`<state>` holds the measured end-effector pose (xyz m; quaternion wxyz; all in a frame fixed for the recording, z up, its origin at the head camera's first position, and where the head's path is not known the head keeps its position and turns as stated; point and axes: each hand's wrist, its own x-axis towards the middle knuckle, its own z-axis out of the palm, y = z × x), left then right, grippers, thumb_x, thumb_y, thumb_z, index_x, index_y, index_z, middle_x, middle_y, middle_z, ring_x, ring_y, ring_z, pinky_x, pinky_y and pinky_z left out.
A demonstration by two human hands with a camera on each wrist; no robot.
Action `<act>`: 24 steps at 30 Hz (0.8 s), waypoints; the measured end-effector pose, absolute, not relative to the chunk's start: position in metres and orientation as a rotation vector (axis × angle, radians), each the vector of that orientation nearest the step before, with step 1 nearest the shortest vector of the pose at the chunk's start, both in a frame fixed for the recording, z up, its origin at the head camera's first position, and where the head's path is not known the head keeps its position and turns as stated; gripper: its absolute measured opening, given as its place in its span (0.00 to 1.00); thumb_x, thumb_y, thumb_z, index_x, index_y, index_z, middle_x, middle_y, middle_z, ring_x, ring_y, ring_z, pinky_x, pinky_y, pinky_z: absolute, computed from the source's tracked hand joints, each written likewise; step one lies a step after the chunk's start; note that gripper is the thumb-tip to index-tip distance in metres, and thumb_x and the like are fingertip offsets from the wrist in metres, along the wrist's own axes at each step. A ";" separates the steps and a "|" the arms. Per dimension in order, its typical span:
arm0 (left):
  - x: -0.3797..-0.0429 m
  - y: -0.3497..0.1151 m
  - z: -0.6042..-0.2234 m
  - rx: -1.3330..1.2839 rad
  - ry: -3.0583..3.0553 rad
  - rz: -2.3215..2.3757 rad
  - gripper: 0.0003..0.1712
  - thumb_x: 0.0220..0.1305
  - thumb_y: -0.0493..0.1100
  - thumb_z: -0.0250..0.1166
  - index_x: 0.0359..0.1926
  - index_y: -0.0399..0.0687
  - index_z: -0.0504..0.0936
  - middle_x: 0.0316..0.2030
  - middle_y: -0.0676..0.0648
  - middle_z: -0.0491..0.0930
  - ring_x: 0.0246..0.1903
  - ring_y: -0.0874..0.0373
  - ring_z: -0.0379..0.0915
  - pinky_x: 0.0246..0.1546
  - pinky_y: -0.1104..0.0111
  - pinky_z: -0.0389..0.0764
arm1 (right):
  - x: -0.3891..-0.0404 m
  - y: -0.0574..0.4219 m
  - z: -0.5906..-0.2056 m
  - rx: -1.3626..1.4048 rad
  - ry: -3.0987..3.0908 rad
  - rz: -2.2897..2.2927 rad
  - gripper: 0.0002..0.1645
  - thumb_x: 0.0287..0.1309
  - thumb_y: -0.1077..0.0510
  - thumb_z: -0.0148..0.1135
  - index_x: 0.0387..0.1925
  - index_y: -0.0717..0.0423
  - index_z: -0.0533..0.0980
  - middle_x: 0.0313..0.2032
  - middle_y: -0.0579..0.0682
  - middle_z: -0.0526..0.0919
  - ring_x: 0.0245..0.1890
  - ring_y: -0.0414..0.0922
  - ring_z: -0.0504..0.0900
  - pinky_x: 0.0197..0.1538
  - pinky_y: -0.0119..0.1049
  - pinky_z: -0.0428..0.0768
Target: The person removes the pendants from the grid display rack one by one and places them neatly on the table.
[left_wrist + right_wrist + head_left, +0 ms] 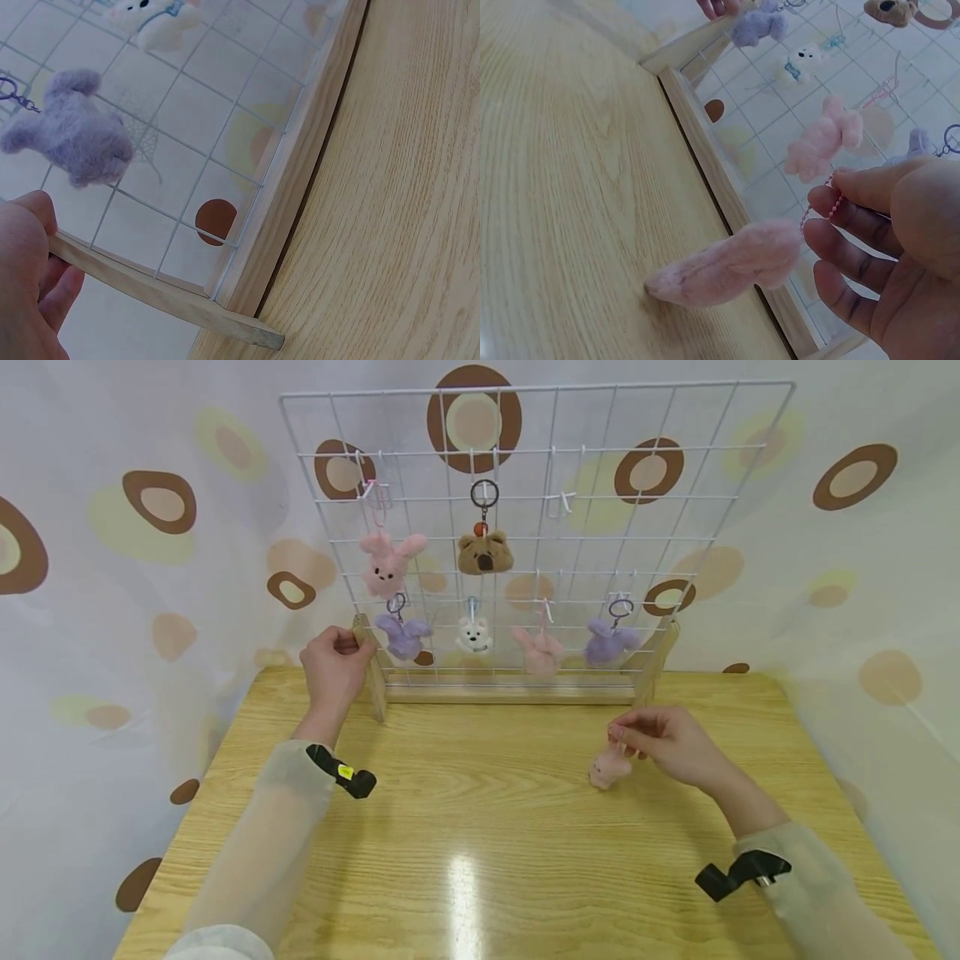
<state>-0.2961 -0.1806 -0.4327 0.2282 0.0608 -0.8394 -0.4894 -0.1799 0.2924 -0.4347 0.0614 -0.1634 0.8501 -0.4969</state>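
Before the wire grid (540, 537), fuzzy pink plush (731, 262) on beaded chain (835, 208)

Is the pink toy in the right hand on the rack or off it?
Off the rack: the right hand pinches its chain, and the pink toy hangs in front.

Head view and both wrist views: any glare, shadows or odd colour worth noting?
Head view: a bright glare streak on the table at the bottom edge, a soft shadow beside the left sleeve; right wrist view: a soft shadow on the table near the dangling pink plush; left wrist view: no glare streak, colours muted, including on the purple plush.
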 end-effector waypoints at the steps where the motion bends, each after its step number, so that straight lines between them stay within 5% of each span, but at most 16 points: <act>1: -0.296 -0.181 -0.433 0.168 -2.311 -1.351 0.09 0.64 0.40 0.73 0.38 0.37 0.84 0.34 0.42 0.86 0.33 0.54 0.83 0.34 0.74 0.81 | -0.182 0.293 -0.435 -0.498 2.577 -1.500 0.10 0.75 0.63 0.63 0.48 0.66 0.85 0.38 0.57 0.89 0.32 0.48 0.85 0.30 0.36 0.84; 24: -0.294 -0.182 -0.431 0.175 -2.336 -1.359 0.09 0.66 0.40 0.72 0.38 0.38 0.84 0.34 0.42 0.85 0.34 0.53 0.82 0.36 0.68 0.83 | -0.211 0.291 -0.442 -0.418 2.629 -1.495 0.12 0.75 0.62 0.64 0.48 0.69 0.85 0.38 0.59 0.89 0.32 0.47 0.85 0.28 0.33 0.83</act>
